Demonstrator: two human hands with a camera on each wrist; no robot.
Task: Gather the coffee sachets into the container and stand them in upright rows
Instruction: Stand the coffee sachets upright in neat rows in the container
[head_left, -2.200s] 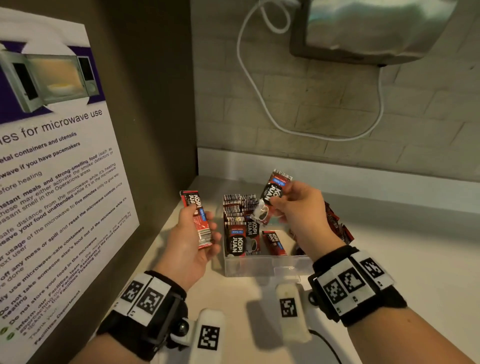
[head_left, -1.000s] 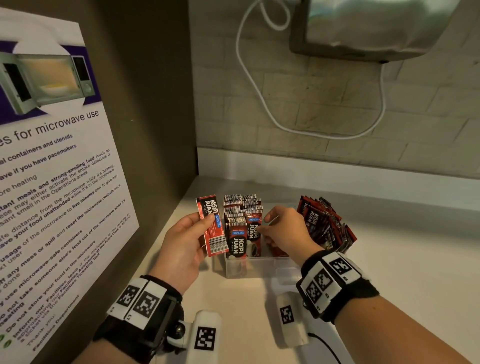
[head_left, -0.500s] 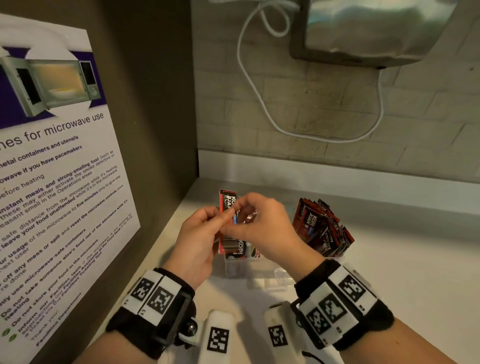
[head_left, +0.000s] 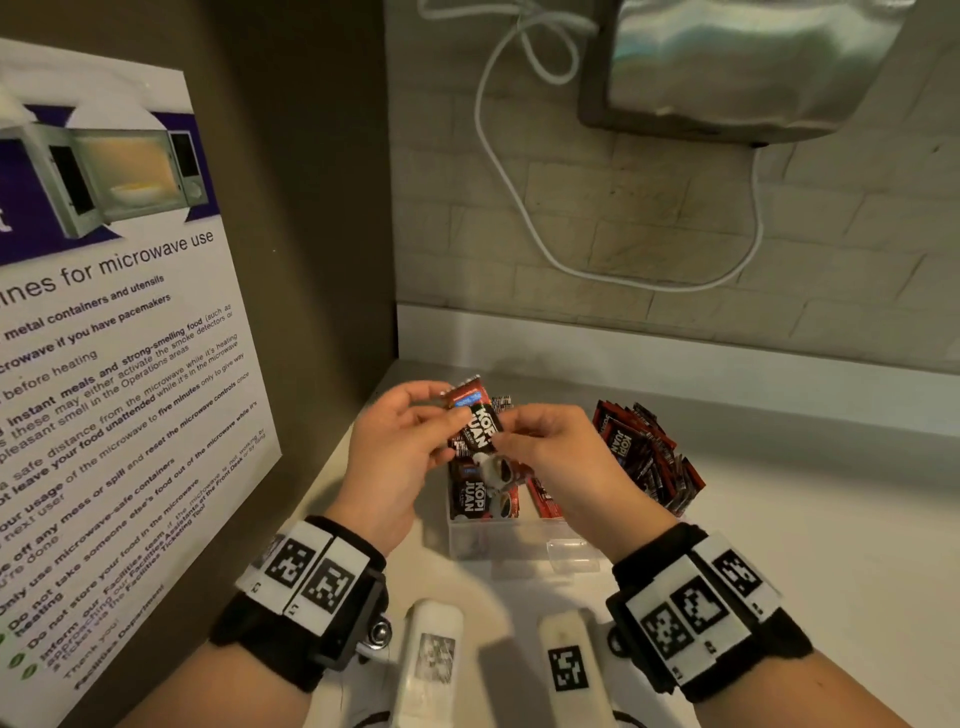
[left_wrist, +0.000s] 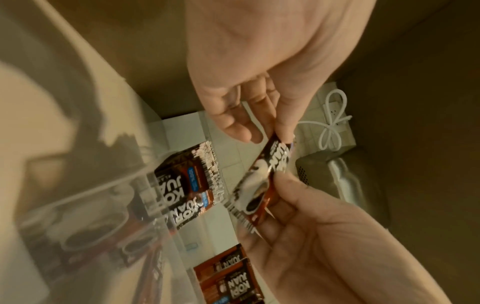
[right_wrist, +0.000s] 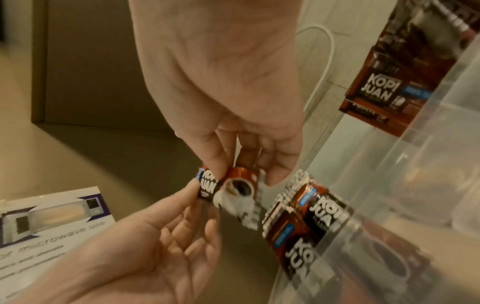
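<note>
A red-and-black coffee sachet (head_left: 480, 431) hangs above the clear plastic container (head_left: 519, 543) on the counter. My left hand (head_left: 457, 415) pinches its upper end and my right hand (head_left: 498, 441) pinches its lower part. The left wrist view shows the sachet (left_wrist: 262, 181) between both hands, as does the right wrist view, sachet (right_wrist: 233, 191). Below, a row of upright sachets (head_left: 475, 499) fills the container's left side. A leaning bunch of sachets (head_left: 644, 452) sits at its right end, and one sachet (head_left: 543, 501) lies flat inside.
A wall with a microwave poster (head_left: 104, 364) closes in on the left. The tiled back wall carries a metal appliance (head_left: 737, 67) and a looped white cable (head_left: 519, 182). Pale counter (head_left: 805, 545) stretches to the right of the container.
My left hand brought its sachet from beside the container to above it. My right hand rose out of the container and took hold of the same sachet.
</note>
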